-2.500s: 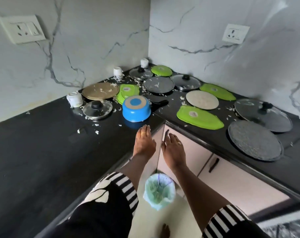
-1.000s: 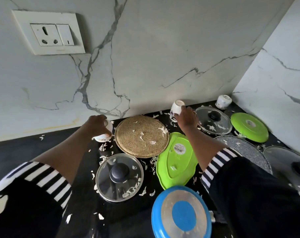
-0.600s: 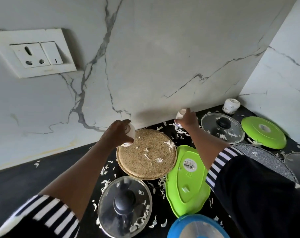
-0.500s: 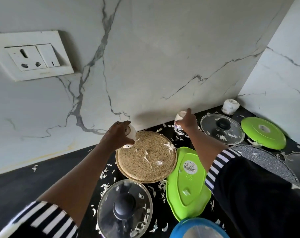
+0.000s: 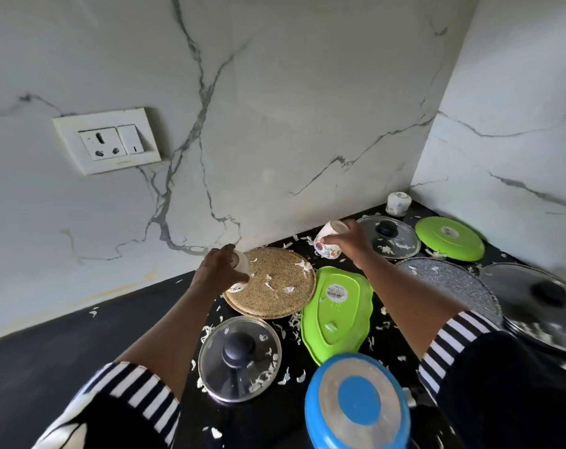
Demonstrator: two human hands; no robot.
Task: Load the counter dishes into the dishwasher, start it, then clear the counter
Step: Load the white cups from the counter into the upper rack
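Head view: left hand grips a small white cup just above the left edge of the tan plate. Right hand holds a flowery cup, tilted, near the back wall, just beside a glass lid. I'd shake out any scraps first, keep firm grips, and lift straight up so neither cup clips the plate or lid.

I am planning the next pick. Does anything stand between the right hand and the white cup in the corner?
Only a glass lid lies flat between the right hand, which grips a floral cup, and the corner cup. It is low, so reaching over seems possible.
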